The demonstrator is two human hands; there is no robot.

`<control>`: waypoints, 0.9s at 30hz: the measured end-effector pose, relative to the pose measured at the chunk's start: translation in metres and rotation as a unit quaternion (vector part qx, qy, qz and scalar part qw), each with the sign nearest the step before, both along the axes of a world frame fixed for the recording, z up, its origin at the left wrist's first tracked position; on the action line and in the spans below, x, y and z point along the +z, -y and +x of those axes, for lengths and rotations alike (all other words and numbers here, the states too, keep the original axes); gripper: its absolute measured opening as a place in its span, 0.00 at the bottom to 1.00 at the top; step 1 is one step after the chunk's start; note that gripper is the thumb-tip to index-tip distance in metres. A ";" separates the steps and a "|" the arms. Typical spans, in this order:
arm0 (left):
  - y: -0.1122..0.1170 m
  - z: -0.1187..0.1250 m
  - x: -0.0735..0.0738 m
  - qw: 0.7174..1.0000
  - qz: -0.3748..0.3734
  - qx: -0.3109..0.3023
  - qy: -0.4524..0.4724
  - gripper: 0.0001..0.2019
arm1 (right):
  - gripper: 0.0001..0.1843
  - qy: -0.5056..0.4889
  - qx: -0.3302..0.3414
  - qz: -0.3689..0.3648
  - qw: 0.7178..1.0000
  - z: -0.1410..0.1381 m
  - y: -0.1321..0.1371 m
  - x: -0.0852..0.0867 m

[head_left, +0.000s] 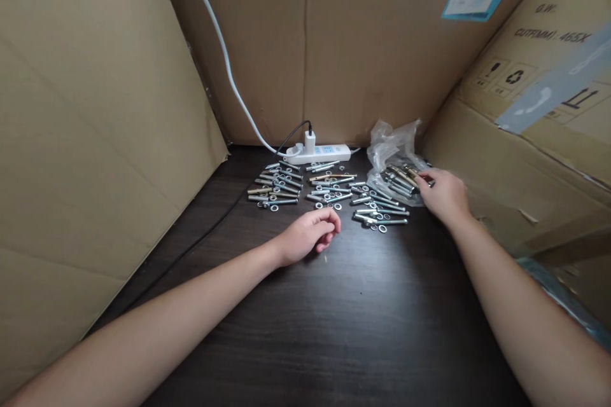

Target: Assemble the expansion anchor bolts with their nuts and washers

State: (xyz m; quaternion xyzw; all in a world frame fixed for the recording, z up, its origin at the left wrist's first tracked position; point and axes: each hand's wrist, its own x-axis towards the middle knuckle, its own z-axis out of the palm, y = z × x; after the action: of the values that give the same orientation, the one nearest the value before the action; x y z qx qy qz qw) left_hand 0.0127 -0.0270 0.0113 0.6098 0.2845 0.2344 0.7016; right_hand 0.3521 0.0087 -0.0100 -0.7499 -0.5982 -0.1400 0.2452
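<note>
Saw the bagged bolts [401, 183] right at the fingertips of the right grip [445, 194], lying in the mouth of the clear plastic bag [394, 140] toward the far right of the worktop [334, 318]. Noted the left group [285, 194] of bolts and washers beyond the left grip [305, 238], the middle group [333, 177] also beyond it and slightly right, and the right group [382, 201] just beside the bag.

Counted three groups outside the bag, one bag, one power strip [341, 152], one white charger [310, 142] plugged into it and one white cord [224, 54]. Could not count single bolts or washers surely, for the overlap.

Found the right grip's thumb and fingers nearly together at the bolt ends; could not tell whether clamped on one. Found the left grip loosely curled just above the worktop or resting on it, well apart from the bag; could not tell whether fully closed.
</note>
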 end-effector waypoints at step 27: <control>-0.003 0.001 -0.004 0.985 0.122 0.098 -0.071 0.19 | 0.08 -0.041 0.222 -0.227 0.947 -0.061 0.068 0.027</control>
State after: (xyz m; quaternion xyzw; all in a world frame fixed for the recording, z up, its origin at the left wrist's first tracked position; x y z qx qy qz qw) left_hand 0.0133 -0.0244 0.0068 0.6752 0.3609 0.2911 0.5737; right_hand 0.2916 -0.0589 0.0174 -0.6389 -0.7550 0.0881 0.1181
